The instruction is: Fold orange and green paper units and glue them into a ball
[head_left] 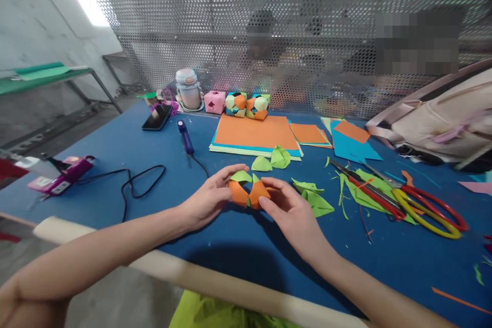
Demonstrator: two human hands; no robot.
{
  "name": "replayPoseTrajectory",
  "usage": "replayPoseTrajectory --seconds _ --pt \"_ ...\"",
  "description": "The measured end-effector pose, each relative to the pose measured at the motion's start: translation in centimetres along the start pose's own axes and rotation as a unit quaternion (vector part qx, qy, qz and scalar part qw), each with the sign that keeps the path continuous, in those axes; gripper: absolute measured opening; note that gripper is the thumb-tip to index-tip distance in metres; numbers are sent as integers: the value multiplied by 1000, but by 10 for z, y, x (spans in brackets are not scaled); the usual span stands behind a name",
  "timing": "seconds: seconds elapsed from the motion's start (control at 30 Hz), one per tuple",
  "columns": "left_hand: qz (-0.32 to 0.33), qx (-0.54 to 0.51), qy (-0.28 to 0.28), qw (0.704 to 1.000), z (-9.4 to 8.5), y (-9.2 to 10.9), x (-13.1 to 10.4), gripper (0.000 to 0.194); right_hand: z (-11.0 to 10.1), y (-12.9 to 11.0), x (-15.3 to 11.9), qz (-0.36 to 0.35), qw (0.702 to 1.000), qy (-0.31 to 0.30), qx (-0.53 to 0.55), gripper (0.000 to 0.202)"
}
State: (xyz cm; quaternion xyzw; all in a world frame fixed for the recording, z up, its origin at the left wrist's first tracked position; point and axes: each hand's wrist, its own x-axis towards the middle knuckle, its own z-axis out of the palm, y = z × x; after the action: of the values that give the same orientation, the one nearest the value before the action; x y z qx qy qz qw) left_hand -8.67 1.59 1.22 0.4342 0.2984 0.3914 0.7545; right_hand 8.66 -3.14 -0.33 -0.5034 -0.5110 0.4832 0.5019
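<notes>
Between my two hands, just above the blue table [172, 236], is a folded paper model [240, 196] with orange and lime-green faces and gaps between its points. My left hand [209, 196] grips its left side, thumb in front. On the right side, the fingers and thumb of my right hand [288, 210] pinch an orange face. Two green folded paper pieces [280, 157] lie just beyond the model. More green folded pieces [317, 199] rest to the right of my right hand. The underside of the model is hidden.
Scissors [426, 210] lie among green paper scraps at right. Stacked coloured sheets [255, 132], finished paper cubes [236, 104] and a bottle [188, 90] stand behind. A corded blue tool [185, 137], a phone [157, 118] and a purple device [67, 177] sit left. A perforated metal screen [215, 25] bounds the back.
</notes>
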Motion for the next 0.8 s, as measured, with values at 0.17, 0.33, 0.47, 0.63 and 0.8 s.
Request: replayPoseTrajectory --seconds 0.17,0.33,0.47,0.63,0.8 --pt "-5 -32 76 997 7 -3 2 25 3 1 -3 -63 995 -7 -75 32" --pt "33 -43 115 992 6 -3 1 19 4 4 -5 -139 978 -13 -154 29" --pt "74 -29 111 991 5 -3 -1 20 4 5 -6 -178 965 -13 -189 27" --pt "112 2 104 988 7 -2 -4 19 3 2 -8 -202 953 -18 -226 26" --pt "121 15 103 987 8 -1 -8 19 1 -3 -10 -221 937 -22 -272 25"
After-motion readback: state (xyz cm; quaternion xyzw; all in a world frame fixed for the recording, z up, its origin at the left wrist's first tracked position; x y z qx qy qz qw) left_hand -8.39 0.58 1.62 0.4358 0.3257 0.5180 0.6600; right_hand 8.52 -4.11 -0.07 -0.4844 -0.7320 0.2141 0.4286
